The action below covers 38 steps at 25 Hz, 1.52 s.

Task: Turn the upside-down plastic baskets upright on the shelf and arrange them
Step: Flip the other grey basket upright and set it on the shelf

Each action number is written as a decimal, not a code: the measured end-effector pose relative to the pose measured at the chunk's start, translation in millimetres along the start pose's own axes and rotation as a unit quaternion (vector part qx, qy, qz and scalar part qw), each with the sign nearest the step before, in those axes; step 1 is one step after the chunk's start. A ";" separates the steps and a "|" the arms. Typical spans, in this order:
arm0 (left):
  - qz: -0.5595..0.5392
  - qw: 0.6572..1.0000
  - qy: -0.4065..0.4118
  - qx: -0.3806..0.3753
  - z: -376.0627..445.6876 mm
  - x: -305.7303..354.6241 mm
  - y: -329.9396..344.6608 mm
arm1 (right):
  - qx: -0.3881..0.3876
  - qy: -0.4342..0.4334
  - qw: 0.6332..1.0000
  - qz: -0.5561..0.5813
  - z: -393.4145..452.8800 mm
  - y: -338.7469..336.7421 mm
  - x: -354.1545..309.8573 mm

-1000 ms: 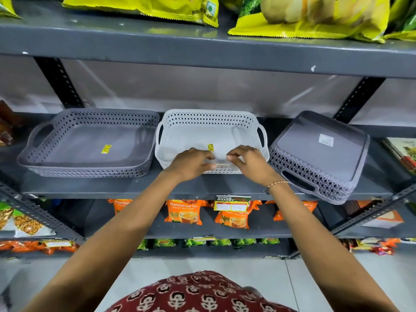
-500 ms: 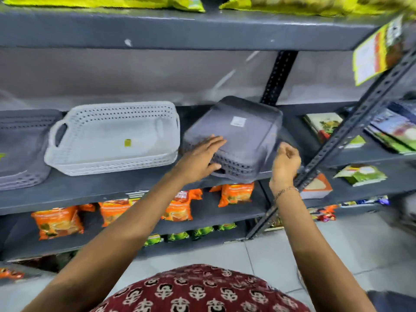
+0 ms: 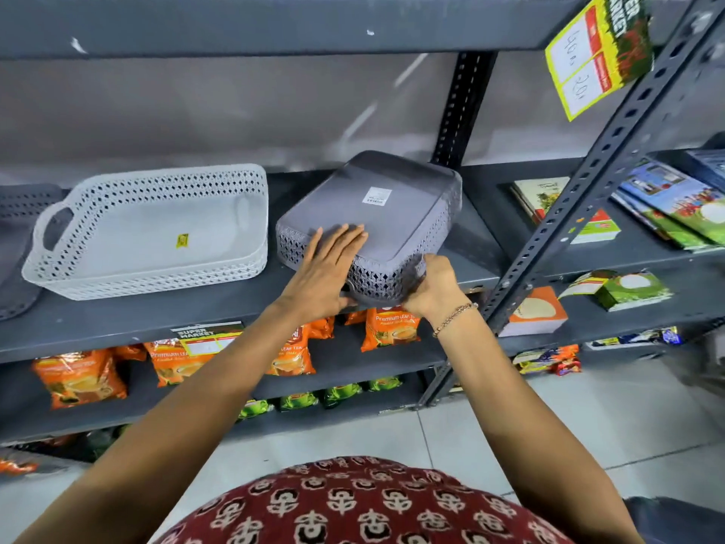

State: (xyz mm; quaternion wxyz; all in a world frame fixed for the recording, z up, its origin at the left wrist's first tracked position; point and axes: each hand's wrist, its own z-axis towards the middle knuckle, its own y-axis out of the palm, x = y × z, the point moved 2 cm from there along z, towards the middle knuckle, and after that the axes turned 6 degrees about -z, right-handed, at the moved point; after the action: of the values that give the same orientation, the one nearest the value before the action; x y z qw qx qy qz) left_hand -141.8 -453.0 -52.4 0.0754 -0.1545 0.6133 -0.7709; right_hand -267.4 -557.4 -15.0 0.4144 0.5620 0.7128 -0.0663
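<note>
A dark grey basket lies upside down on the grey shelf, its flat bottom with a white label facing up. My left hand rests flat on its near left corner, fingers spread over the bottom. My right hand grips its near right rim, which overhangs the shelf's front edge. To the left stands a white basket, upright, with a yellow sticker inside. Only an edge of another grey basket shows at the far left.
A slotted metal upright runs diagonally just right of my right hand. Books lie on the neighbouring shelf to the right. Orange tea packets fill the shelf below. A yellow price tag hangs from the upper shelf.
Both hands left the white basket and moved right to the upside-down grey one. My left hand now lies on its bottom and my right hand has closed on its near rim.
</note>
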 end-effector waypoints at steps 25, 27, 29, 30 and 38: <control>-0.751 0.488 -0.426 0.128 45.9 -27.9 -25.3 | -0.093 -0.365 0.495 -0.783 82.8 -38.9 -105.3; -0.663 0.553 -0.481 0.150 51.5 -28.1 -20.3 | -0.091 -0.373 0.511 -0.769 89.9 -36.7 -102.8; -0.522 0.677 -0.499 0.143 55.9 -22.8 -17.9 | -0.100 -0.377 0.513 -0.765 90.6 -34.6 -101.9; -0.440 0.750 -0.472 0.147 59.1 -16.3 -19.2 | -0.107 -0.374 0.517 -0.763 89.2 -33.3 -103.7; -0.190 0.963 -0.165 -0.096 97.7 81.4 -6.9 | -0.090 -0.350 0.527 -0.769 93.6 -30.9 -114.2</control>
State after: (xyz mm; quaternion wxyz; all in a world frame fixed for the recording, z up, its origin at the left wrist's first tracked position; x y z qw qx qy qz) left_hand -185.5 -566.4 -14.4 0.0125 -0.3993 0.6230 -0.6725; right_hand -242.6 -706.2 -11.1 0.4674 -0.3126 0.6690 -0.4861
